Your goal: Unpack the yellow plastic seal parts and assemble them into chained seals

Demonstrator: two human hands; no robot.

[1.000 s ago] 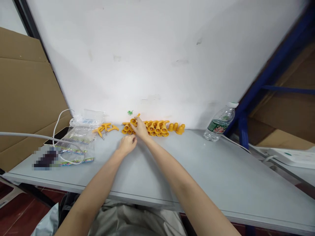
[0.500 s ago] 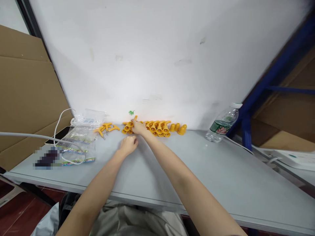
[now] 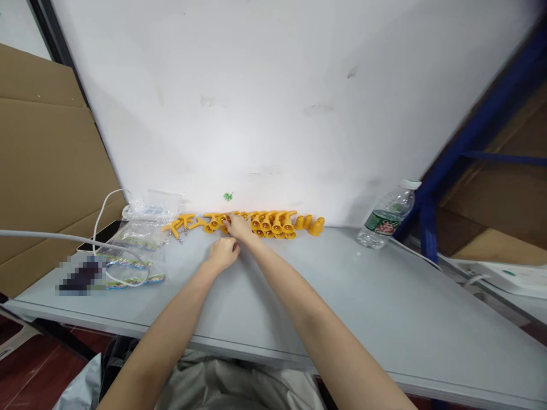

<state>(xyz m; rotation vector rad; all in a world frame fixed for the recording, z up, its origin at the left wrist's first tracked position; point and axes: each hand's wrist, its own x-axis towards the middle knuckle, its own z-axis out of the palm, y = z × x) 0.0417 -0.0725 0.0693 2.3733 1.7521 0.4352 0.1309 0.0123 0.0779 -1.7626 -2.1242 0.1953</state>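
A row of several yellow plastic funnel-shaped parts (image 3: 273, 223) lies along the white wall at the back of the grey table (image 3: 342, 296). My right hand (image 3: 239, 226) reaches into the left end of that row, its fingers pinched on one yellow part (image 3: 223, 220). My left hand (image 3: 223, 251) rests on the table just in front, fingers curled into a loose fist; what it holds, if anything, is hidden. A few yellow T-shaped parts (image 3: 184, 222) lie to the left.
Clear plastic bags (image 3: 141, 239) with a white cable (image 3: 106, 205) and a phone (image 3: 100, 234) sit at the left. A water bottle (image 3: 387, 214) lies at the right by a blue rack frame (image 3: 427, 228). Cardboard (image 3: 43, 159) stands at the far left.
My right hand has lowered the yellow part it held up and moved slightly left into the row's left end. The left hand has stayed put.
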